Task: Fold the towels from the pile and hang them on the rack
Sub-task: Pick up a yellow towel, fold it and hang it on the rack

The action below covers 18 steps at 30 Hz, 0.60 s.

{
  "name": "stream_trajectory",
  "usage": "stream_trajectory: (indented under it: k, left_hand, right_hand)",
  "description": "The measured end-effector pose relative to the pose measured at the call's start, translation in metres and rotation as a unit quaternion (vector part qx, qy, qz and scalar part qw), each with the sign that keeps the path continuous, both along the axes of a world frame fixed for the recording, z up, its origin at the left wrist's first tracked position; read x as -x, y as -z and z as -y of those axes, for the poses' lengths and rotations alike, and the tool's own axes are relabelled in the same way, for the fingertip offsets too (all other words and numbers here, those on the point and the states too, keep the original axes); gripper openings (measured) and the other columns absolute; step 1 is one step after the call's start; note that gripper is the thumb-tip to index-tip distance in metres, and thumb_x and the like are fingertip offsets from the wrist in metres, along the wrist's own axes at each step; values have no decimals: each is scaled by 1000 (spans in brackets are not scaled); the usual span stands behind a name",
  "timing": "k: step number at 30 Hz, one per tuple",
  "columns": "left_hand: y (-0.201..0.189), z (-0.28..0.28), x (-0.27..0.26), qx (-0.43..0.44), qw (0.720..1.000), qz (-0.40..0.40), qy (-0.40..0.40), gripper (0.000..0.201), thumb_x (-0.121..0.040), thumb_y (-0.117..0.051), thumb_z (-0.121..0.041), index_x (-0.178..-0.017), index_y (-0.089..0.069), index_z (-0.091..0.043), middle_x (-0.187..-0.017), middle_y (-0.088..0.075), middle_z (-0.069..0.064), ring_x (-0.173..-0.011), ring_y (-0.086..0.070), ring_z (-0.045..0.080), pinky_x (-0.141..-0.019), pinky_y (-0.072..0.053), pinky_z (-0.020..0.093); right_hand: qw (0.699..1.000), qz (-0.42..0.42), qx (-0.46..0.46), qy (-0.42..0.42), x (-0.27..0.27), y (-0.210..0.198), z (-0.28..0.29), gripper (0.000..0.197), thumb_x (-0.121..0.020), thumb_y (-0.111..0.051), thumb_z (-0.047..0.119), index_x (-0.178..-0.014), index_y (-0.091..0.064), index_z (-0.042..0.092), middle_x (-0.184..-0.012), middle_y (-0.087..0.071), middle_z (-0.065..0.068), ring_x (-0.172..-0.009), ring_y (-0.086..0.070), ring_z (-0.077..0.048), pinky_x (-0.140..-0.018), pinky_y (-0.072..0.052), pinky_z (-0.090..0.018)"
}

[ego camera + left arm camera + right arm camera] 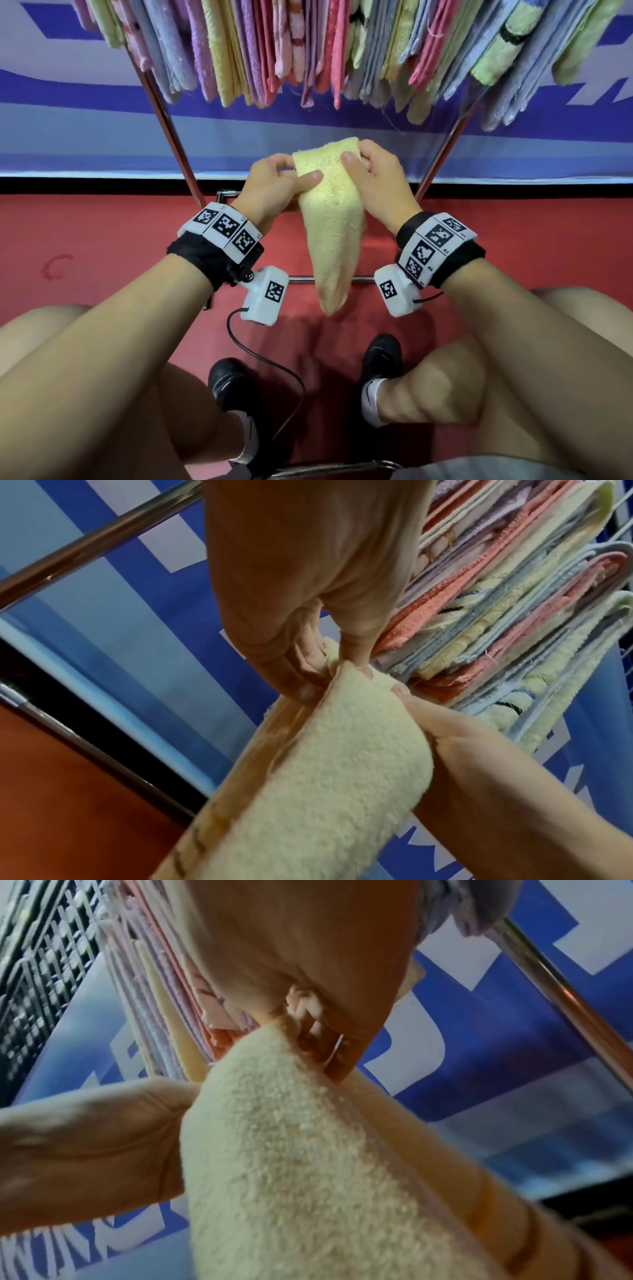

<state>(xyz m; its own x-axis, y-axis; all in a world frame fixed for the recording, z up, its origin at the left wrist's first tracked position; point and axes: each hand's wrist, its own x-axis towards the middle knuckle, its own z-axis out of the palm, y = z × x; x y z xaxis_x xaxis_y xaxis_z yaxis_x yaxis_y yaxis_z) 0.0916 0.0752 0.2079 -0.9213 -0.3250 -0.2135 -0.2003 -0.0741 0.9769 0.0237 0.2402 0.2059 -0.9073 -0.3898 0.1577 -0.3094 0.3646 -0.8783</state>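
Observation:
A pale yellow towel (334, 219) hangs folded in a narrow strip in front of me, below the rack. My left hand (274, 185) pinches its upper left edge with thumb on the front. My right hand (371, 174) grips the upper right edge, thumb pressed on the terry. In the left wrist view the yellow towel (308, 791) runs down from my left hand's fingers (308, 666). In the right wrist view the same towel (301, 1150) drops from my right hand's fingers (329, 1047). Several folded towels (308, 44) in pink, yellow, blue, purple and green hang on the rack above.
The rack's chrome legs (171, 137) slope down on both sides of my hands, with a low crossbar (301, 279) behind the towel's tip. A blue and white banner (68, 130) backs the rack. Red floor (102, 246), my knees and black shoes lie below.

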Motion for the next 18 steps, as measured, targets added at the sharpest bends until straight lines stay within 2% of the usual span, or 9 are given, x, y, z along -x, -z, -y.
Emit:
stream_trajectory:
  k: [2, 4, 5, 9, 12, 13, 15, 16, 18]
  left_hand:
    - [-1, 0, 1, -10, 1000, -8, -14, 26, -86, -78, -13, -107, -65, -4, -93, -75, 10, -83, -73, 22, -79, -60, 40]
    - [-2, -2, 1, -24, 999, -24, -24, 20, -87, -77, -15, -101, -66, -8, -87, -74, 5, -77, -71, 16, -71, -57, 32]
    - [-2, -3, 1, -23, 999, -25, -31, 17, -87, -77, -16, -98, -66, -10, -84, -73, 3, -73, -70, 14, -67, -55, 29]
    - [5, 4, 5, 58, 995, 22, -81, 27, -85, -78, -36, -88, -63, -15, -79, -67, -1, -72, -65, 13, -64, -53, 28]
    - [3, 14, 11, 200, 973, 7, -112, 45, -86, -67, -57, -107, -61, -17, -99, -63, -6, -92, -62, 10, -80, -49, 27]
    - [0, 15, 13, 217, 974, -16, -62, 45, -91, -63, -55, -116, -61, -18, -110, -62, -6, -101, -60, 7, -88, -47, 26]
    - [-7, 15, 14, 190, 974, -36, 113, 42, -95, -59, -49, -121, -65, -17, -123, -65, -4, -112, -59, 5, -100, -44, 26]
    - [-9, 12, 13, 163, 969, -33, 184, 45, -93, -61, -50, -116, -69, -13, -121, -69, 0, -110, -62, 7, -101, -44, 28]
    - [-15, 7, 11, 133, 956, -30, 261, 49, -86, -66, -52, -98, -71, -5, -100, -72, 6, -94, -63, 14, -91, -47, 35]
  right_hand:
    - [993, 90, 77, 1, -3, -1, 1, 32, -104, -55, 27, -94, -57, -3, -77, -56, -3, -69, -53, -14, -69, -43, -32]
    - [957, 234, 161, -53, -15, 3, 3, 19, -102, -63, 23, -110, -68, 6, -98, -76, -3, -90, -73, -16, -80, -56, -32]
    - [942, 285, 160, -75, -22, 6, 5, 22, -99, -68, 20, -117, -69, 8, -107, -77, -7, -99, -75, -19, -83, -57, -32]
    - [946, 293, 139, -28, -23, 16, 10, 27, -94, -71, 9, -121, -70, 5, -114, -76, -12, -103, -75, -20, -85, -58, -31]
    - [938, 314, 146, -21, -11, 10, 8, 29, -95, -68, 11, -121, -69, -3, -117, -74, -19, -112, -71, -30, -99, -56, -39]
    - [938, 320, 121, -48, -11, 6, 8, 32, -93, -69, 13, -119, -69, -5, -115, -74, -20, -112, -71, -31, -102, -53, -41]
    - [938, 314, 62, -133, -12, -1, 9, 31, -87, -72, 12, -112, -70, -7, -108, -74, -17, -104, -71, -29, -99, -51, -39]
    - [935, 308, 42, -170, -11, -7, 7, 24, -86, -72, 9, -107, -72, -2, -103, -73, -15, -101, -70, -26, -95, -52, -38]
    - [934, 292, 22, -202, -8, -22, 1, 17, -81, -74, 9, -97, -74, 5, -94, -72, -11, -92, -68, -23, -85, -52, -35]
